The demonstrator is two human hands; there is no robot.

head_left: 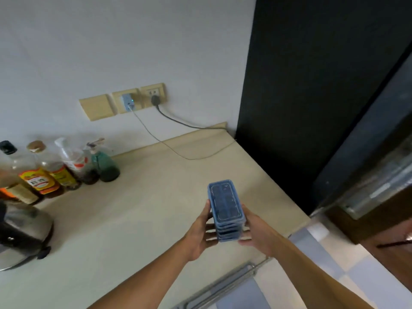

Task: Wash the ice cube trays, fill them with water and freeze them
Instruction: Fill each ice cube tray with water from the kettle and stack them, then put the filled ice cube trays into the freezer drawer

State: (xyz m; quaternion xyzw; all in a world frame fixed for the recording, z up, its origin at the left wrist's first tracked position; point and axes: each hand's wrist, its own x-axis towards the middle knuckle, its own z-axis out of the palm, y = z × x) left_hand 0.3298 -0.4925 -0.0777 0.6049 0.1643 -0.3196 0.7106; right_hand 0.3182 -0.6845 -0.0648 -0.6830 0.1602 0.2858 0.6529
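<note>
A stack of several blue ice cube trays (225, 201) with lids is held above the beige counter (138, 210), near its right end. My left hand (201, 236) grips the stack's left side, thumb up along the edge and fingers under the bottom. On the right side, my right hand (256, 230) holds the stack the same way. The top lid is dark blue with a pale outline. Whether the trays hold water is hidden by the lids.
A tall black fridge (312, 97) stands right of the counter, its door (379, 152) swung open at the far right. Bottles (55, 168) line the wall at left, beside a steel rice cooker (20, 235). Two cables (178, 139) run from wall sockets across the counter's back.
</note>
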